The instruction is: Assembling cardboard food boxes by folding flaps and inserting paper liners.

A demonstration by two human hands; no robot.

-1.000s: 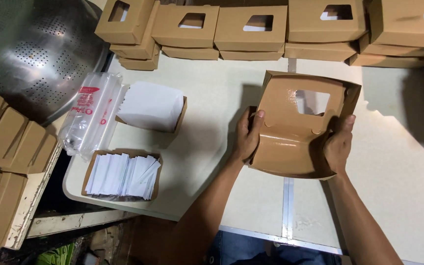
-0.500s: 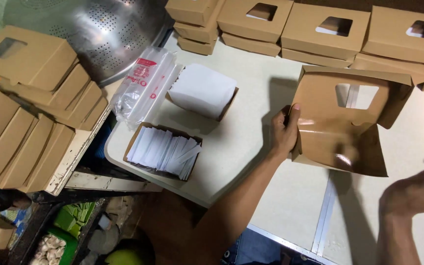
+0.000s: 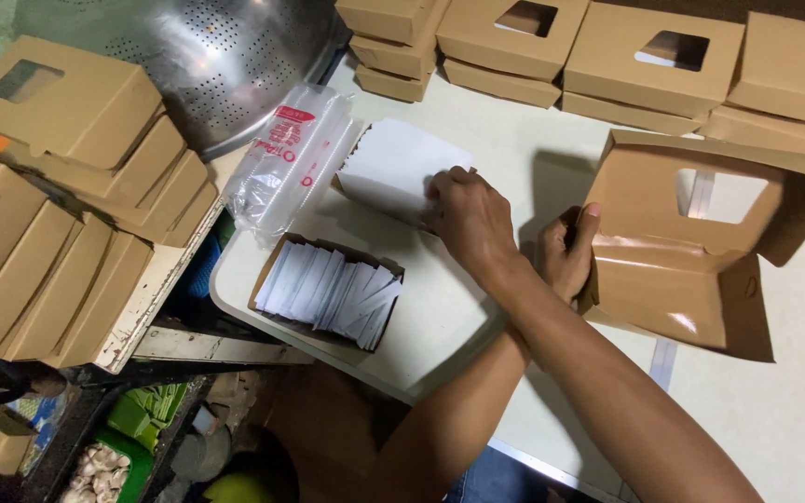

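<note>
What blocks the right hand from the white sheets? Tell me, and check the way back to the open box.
Nothing visible blocks it: the right hand touches the white sheets. Toward the open box, only the left hand lies between, gripping the box's near edge under the crossed right arm.

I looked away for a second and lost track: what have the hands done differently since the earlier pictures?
The right hand let go of the open windowed box and crossed over the left arm to the stack of white sheets, where it now rests. The left hand kept its grip on the box's left edge. The tray of white slips and plastic bag stayed put.
</note>
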